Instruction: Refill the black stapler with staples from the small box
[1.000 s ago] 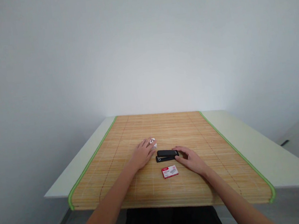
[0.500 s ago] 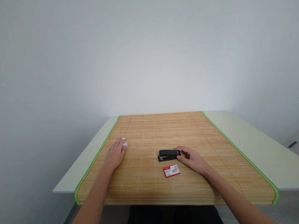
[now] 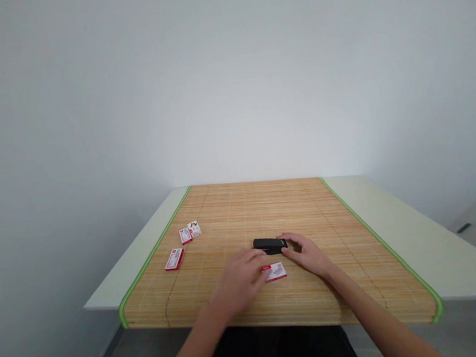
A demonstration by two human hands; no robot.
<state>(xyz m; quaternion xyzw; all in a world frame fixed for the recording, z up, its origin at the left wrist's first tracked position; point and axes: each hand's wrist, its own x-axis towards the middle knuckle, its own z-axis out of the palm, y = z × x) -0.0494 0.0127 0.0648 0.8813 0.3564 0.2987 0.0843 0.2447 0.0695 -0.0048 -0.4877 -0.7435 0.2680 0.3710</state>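
A black stapler [image 3: 270, 243] lies on the bamboo mat, its front end pointing left. My right hand [image 3: 304, 254] has its thumb and fingers around the stapler's right end. In front of the stapler is a small red and white box [image 3: 278, 271], lying flat; it looks like a staple box. Over its left end hovers my left hand [image 3: 243, 278], slightly blurred, thumb and fingers apart. That hand hides the box's left part and the stapler's front tip. Whether it touches either one I cannot tell.
Toward the left of the bamboo mat [image 3: 321, 301] lie two red and white boxes, one nearer [image 3: 174, 259] and one farther [image 3: 185, 235], with a small white printed packet [image 3: 194, 228] beside the latter. Green edging borders the mat on a white table [image 3: 426, 243]. A wall stands behind.
My left hand has left the packet at the far left and moved right and nearer, to the middle box. The left boxes are now uncovered. My right hand stays at the stapler.
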